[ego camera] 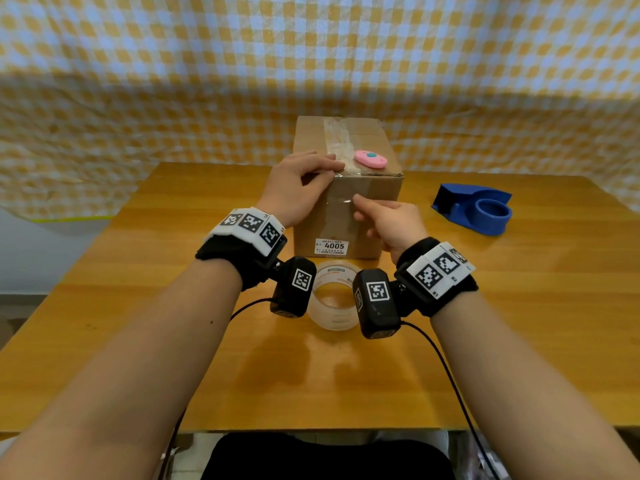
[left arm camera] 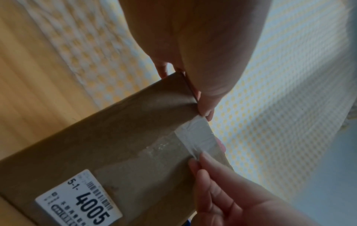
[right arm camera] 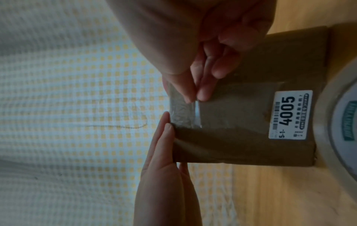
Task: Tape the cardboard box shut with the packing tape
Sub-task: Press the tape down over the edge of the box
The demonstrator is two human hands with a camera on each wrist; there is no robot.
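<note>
The brown cardboard box (ego camera: 374, 209) stands upright mid-table, its "4005" label (ego camera: 331, 246) facing me. A clear tape strip (ego camera: 337, 138) runs along its top and over the near edge onto the front face (left arm camera: 197, 134). My left hand (ego camera: 334, 169) rests on the box's near left top corner, fingers flat on top and thumb on the front. My right hand (ego camera: 358, 200) pinches the strip's lower end (right arm camera: 181, 113) against the front face between thumb and index finger. The clear tape roll (ego camera: 334, 296) lies flat in front of the box, partly hidden by the wrist cameras.
A pink cutter (ego camera: 370, 159) lies on the box top, right of the tape. A blue tape dispenser (ego camera: 478, 209) sits on the wooden table (ego camera: 502, 323) at the right. A yellow-checked cloth (ego camera: 173, 98) hangs behind the table.
</note>
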